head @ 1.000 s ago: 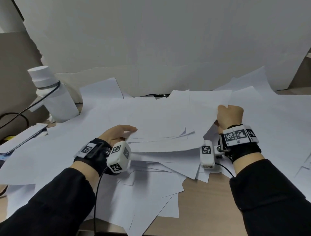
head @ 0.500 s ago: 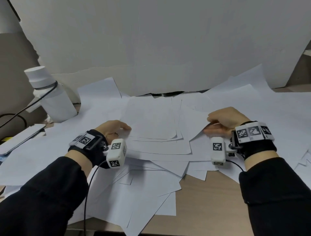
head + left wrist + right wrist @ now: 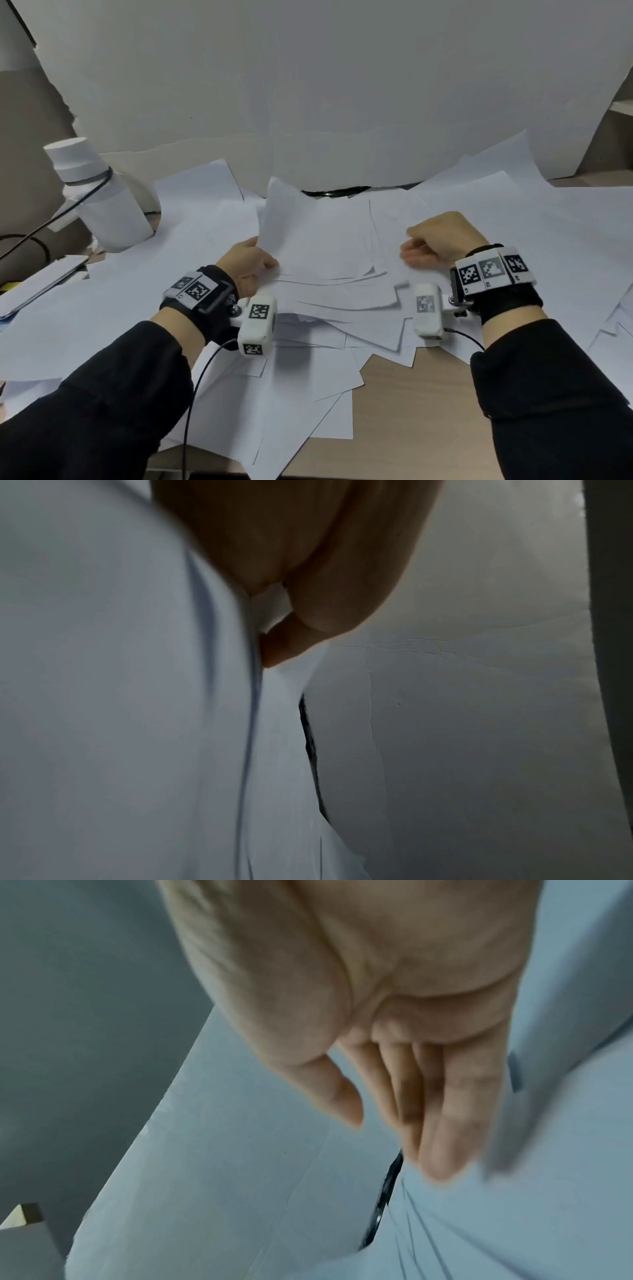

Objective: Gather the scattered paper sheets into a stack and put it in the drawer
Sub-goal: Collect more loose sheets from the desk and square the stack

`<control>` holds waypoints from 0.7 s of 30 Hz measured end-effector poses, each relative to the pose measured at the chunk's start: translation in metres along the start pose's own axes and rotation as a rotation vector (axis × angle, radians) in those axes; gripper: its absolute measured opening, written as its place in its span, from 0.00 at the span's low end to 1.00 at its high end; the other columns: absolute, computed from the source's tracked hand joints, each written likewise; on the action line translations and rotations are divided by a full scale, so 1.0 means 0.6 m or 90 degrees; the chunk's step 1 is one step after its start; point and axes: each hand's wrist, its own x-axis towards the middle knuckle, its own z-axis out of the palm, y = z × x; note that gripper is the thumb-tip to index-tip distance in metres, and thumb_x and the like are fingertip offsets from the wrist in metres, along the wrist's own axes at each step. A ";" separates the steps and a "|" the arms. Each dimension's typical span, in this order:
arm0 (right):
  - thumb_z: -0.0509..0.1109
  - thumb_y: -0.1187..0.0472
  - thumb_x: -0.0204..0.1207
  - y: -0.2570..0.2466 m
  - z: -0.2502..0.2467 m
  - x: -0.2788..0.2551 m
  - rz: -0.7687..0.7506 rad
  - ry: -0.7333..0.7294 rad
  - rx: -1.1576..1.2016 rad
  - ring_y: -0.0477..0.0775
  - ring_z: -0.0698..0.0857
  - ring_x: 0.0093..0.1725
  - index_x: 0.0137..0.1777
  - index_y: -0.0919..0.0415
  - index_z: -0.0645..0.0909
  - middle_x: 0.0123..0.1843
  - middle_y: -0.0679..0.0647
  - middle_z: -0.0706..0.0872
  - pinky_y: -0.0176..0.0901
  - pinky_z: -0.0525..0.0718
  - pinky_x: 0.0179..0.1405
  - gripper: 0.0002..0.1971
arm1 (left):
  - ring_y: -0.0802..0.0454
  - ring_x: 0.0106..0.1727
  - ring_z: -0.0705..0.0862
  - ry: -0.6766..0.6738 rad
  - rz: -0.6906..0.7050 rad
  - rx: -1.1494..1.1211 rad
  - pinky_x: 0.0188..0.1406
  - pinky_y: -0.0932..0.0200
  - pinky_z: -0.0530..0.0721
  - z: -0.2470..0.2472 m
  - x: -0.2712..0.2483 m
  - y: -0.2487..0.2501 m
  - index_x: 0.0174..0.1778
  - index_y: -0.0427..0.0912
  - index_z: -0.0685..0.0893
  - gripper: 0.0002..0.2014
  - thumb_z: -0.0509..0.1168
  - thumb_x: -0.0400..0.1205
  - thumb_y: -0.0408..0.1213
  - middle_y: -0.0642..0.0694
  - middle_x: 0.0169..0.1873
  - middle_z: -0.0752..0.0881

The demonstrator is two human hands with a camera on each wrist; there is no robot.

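Head view is showing, at far left, a white bottle (image 3: 102, 202) standing upright with a dark cable (image 3: 51, 219) looping round its neck; just right of it, the scattered paper sheets (image 3: 325, 301) are covering the middle of the wooden desk (image 3: 428, 404), overlapping loosely; the left hand (image 3: 248, 265) is pinching the near-left edge of the top sheets between thumb and fingers, and that edge is curling up off the pile; further right, the right hand (image 3: 438, 240) is resting on the pile's right side, its fingers (image 3: 441, 1118) lying straight and together against the paper, gripping nothing; a white backdrop (image 3: 325, 102) is standing along the far edge.
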 end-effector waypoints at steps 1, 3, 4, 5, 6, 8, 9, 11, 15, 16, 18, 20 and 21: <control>0.68 0.70 0.74 0.001 -0.008 0.008 -0.014 0.052 0.020 0.62 0.87 0.39 0.39 0.66 0.80 0.43 0.66 0.87 0.53 0.87 0.46 0.03 | 0.43 0.43 0.81 0.004 0.033 0.000 0.38 0.57 0.84 -0.006 -0.001 -0.002 0.67 0.41 0.81 0.23 0.56 0.83 0.13 0.37 0.53 0.82; 0.70 0.68 0.72 0.008 -0.017 0.020 -0.033 0.109 -0.016 0.60 0.83 0.43 0.36 0.59 0.77 0.46 0.63 0.83 0.56 0.88 0.51 0.06 | 0.42 0.47 0.80 -0.002 0.090 -0.010 0.41 0.56 0.81 -0.020 -0.002 -0.003 0.67 0.47 0.81 0.26 0.57 0.83 0.14 0.37 0.54 0.82; 0.71 0.67 0.72 0.011 -0.018 0.021 -0.033 0.109 -0.030 0.60 0.82 0.43 0.36 0.59 0.77 0.46 0.63 0.83 0.57 0.87 0.52 0.07 | 0.43 0.47 0.80 -0.003 0.115 -0.019 0.42 0.56 0.81 -0.027 -0.002 -0.003 0.67 0.49 0.81 0.26 0.59 0.83 0.14 0.38 0.55 0.83; 0.72 0.68 0.72 0.011 -0.015 0.019 -0.028 0.091 -0.029 0.60 0.82 0.43 0.36 0.60 0.77 0.45 0.63 0.82 0.55 0.87 0.50 0.07 | 0.45 0.47 0.80 0.000 0.134 -0.031 0.43 0.57 0.82 -0.034 -0.002 -0.002 0.68 0.50 0.81 0.27 0.60 0.83 0.15 0.40 0.55 0.84; 0.72 0.69 0.72 0.011 -0.012 0.015 -0.021 0.061 -0.014 0.61 0.83 0.42 0.38 0.64 0.79 0.44 0.64 0.83 0.54 0.87 0.48 0.05 | 0.47 0.45 0.81 0.000 0.151 -0.045 0.42 0.59 0.83 -0.040 -0.002 -0.002 0.69 0.51 0.81 0.27 0.60 0.83 0.15 0.42 0.54 0.84; 0.73 0.69 0.74 0.011 -0.005 0.010 -0.023 0.007 -0.007 0.63 0.87 0.43 0.46 0.72 0.83 0.45 0.66 0.87 0.53 0.88 0.50 0.05 | 0.51 0.42 0.82 -0.005 0.174 -0.070 0.39 0.63 0.84 -0.047 -0.004 0.000 0.69 0.51 0.81 0.26 0.61 0.84 0.16 0.45 0.52 0.85; 0.74 0.68 0.74 0.012 -0.003 0.007 -0.033 -0.006 -0.023 0.63 0.89 0.45 0.50 0.73 0.84 0.47 0.65 0.88 0.56 0.89 0.53 0.09 | 0.51 0.41 0.82 -0.011 0.182 -0.081 0.37 0.64 0.84 -0.050 -0.004 0.001 0.69 0.51 0.81 0.26 0.61 0.84 0.17 0.46 0.51 0.86; 0.77 0.62 0.75 0.011 -0.003 0.003 -0.066 -0.013 -0.075 0.61 0.89 0.45 0.53 0.73 0.85 0.47 0.63 0.90 0.58 0.89 0.55 0.14 | 0.52 0.41 0.82 -0.025 0.192 -0.095 0.36 0.65 0.84 -0.054 -0.002 0.001 0.72 0.50 0.81 0.26 0.61 0.84 0.17 0.46 0.51 0.86; 0.77 0.55 0.75 0.008 -0.003 -0.006 -0.091 -0.056 -0.140 0.68 0.91 0.48 0.50 0.67 0.86 0.49 0.64 0.92 0.62 0.89 0.54 0.14 | 0.53 0.41 0.87 -0.069 0.192 -0.120 0.39 0.61 0.88 -0.059 -0.002 -0.003 0.74 0.50 0.80 0.27 0.61 0.85 0.18 0.47 0.51 0.90; 0.76 0.56 0.76 0.007 -0.001 -0.007 -0.102 -0.062 -0.155 0.68 0.91 0.48 0.51 0.67 0.85 0.49 0.65 0.91 0.59 0.90 0.50 0.13 | 0.51 0.45 0.89 -0.086 0.191 -0.128 0.43 0.57 0.90 -0.061 -0.002 -0.004 0.74 0.50 0.80 0.26 0.61 0.85 0.19 0.46 0.53 0.90; 0.72 0.58 0.80 0.006 0.003 -0.010 -0.148 -0.038 -0.163 0.63 0.90 0.44 0.53 0.66 0.86 0.48 0.62 0.91 0.47 0.88 0.37 0.10 | 0.46 0.52 0.89 -0.117 0.188 -0.135 0.52 0.50 0.91 -0.066 0.000 -0.009 0.75 0.49 0.80 0.25 0.60 0.86 0.20 0.43 0.59 0.90; 0.70 0.61 0.82 0.007 0.004 -0.004 -0.194 0.004 -0.115 0.59 0.90 0.44 0.53 0.64 0.87 0.47 0.59 0.91 0.47 0.88 0.42 0.08 | 0.44 0.55 0.89 -0.141 0.180 -0.138 0.59 0.48 0.90 -0.072 0.002 -0.013 0.75 0.47 0.79 0.25 0.59 0.86 0.19 0.41 0.60 0.89; 0.69 0.62 0.82 0.007 0.004 -0.002 -0.209 0.015 -0.092 0.60 0.90 0.44 0.50 0.63 0.87 0.45 0.58 0.91 0.49 0.88 0.45 0.06 | 0.45 0.53 0.90 -0.153 0.176 -0.133 0.57 0.49 0.90 -0.074 0.003 -0.015 0.74 0.47 0.80 0.25 0.59 0.86 0.19 0.41 0.59 0.89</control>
